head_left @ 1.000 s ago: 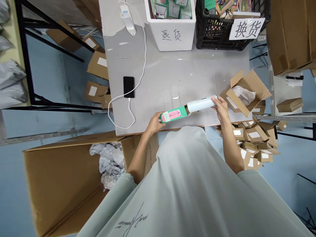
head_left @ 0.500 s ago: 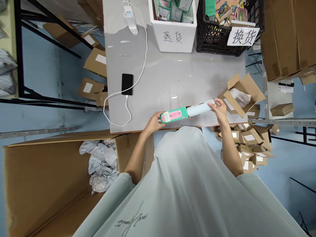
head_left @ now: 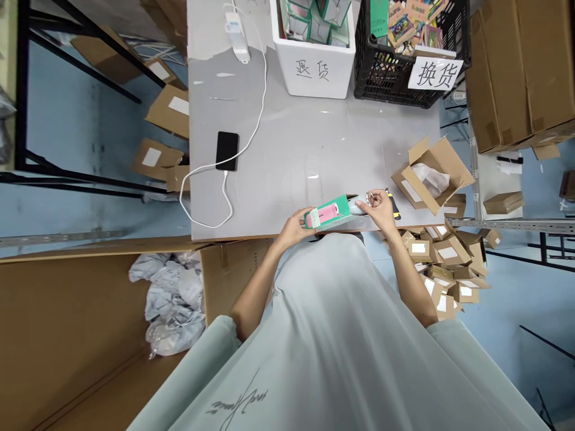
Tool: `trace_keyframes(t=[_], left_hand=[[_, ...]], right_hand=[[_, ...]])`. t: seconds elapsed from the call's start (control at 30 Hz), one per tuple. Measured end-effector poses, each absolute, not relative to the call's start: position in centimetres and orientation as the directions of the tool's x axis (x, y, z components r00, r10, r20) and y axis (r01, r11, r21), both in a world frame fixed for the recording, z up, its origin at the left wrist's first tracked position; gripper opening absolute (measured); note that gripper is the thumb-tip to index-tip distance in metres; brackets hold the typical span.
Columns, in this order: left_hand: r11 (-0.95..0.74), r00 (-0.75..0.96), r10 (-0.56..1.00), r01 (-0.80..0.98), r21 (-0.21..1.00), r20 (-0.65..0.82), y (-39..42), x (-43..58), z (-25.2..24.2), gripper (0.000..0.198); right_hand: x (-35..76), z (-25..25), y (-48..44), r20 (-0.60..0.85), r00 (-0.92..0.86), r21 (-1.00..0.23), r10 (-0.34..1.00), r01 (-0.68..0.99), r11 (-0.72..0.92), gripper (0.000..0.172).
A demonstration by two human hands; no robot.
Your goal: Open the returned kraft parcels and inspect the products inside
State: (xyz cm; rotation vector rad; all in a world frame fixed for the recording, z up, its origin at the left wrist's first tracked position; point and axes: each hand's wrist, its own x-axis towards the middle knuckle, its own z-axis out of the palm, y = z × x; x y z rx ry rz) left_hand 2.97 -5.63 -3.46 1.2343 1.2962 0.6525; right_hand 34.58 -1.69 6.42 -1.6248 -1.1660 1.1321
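Note:
My left hand (head_left: 295,230) is closed around the left end of a green box (head_left: 327,213) with a pink bottle pictured on it. From the box's open right end sticks a short length of a light blue bottle (head_left: 358,203); the rest is inside. My right hand (head_left: 378,209) grips that outer end, where a shiny metal part shows. Box and bottle are held in line, tilted slightly up to the right, above the table's front edge. Just right of my right hand lies a black and yellow tool (head_left: 394,205), partly hidden, perhaps a utility knife.
An open carton (head_left: 415,185) with white wrapping sits on the table's right. Behind are a white bin (head_left: 321,69) of green boxes and a black crate (head_left: 386,78). A phone (head_left: 227,151) with a white cable lies left. A big carton (head_left: 67,311) stands lower left.
The light blue bottle has slid left, deeper into the green box, pushed by my right hand. My left hand and the box have shifted slightly right. The black and yellow tool has come into view.

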Motion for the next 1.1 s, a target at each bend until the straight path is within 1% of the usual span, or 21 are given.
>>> trace_keyframes(t=[0.07,0.17,0.3,0.37,0.43,0.5,0.57,0.63,0.87,1.0,1.1], left_hand=[[0.301,0.237,0.903,0.250,0.920,-0.359,-6.0,3.1,-3.3,0.094],[0.274,0.254,0.904,0.273,0.922,-0.344,-6.4,3.6,-3.0,0.088],[0.173,0.210,0.945,0.335,0.926,-0.253,-6.8,4.5,-2.5,0.078],[0.120,0.191,0.961,0.360,0.925,-0.199,-7.0,4.8,-2.2,0.074],[0.091,0.191,0.966,0.375,0.923,-0.172,-7.1,4.9,-2.0,0.073],[0.088,0.194,0.966,0.378,0.921,-0.172,-7.2,4.7,-1.9,0.073],[0.098,0.199,0.963,0.364,0.926,-0.180,-7.3,4.5,-2.0,0.074],[0.104,0.210,0.961,0.335,0.936,-0.182,-7.2,4.4,-2.1,0.076],[0.113,0.244,0.951,0.297,0.948,-0.190,-7.3,4.7,-1.5,0.077],[0.134,0.221,0.954,0.290,0.948,-0.203,-7.1,4.7,-1.5,0.076],[0.165,0.223,0.949,0.246,0.955,-0.221,-6.9,4.3,-1.9,0.078]], right_hand=[[34.9,6.7,-2.1,-0.188,0.180,-0.930,0.966,0.283,-0.234,0.075],[35.2,7.0,-2.7,-0.155,0.227,-0.905,0.961,0.357,-0.231,0.070],[35.0,7.3,-3.4,-0.152,0.305,-0.850,0.940,0.444,-0.282,0.065],[35.0,7.2,-3.7,-0.175,0.301,-0.850,0.937,0.435,-0.299,0.064],[35.1,7.0,-3.9,-0.205,0.230,-0.892,0.951,0.356,-0.279,0.068],[35.4,6.7,-4.0,-0.215,0.113,-0.938,0.970,0.252,-0.237,0.072],[35.9,6.4,-4.2,-0.205,0.009,-0.957,0.979,0.209,-0.202,0.073],[36.5,6.2,-4.3,-0.197,-0.040,-0.955,0.980,0.236,-0.182,0.073],[37.4,6.0,-4.7,-0.164,-0.099,-0.933,0.981,0.340,-0.122,0.077],[37.3,6.6,-4.7,-0.142,-0.198,-0.895,0.970,0.443,-0.041,0.074],[37.2,7.2,-4.9,-0.128,-0.272,-0.862,0.954,0.506,0.029,0.070]])
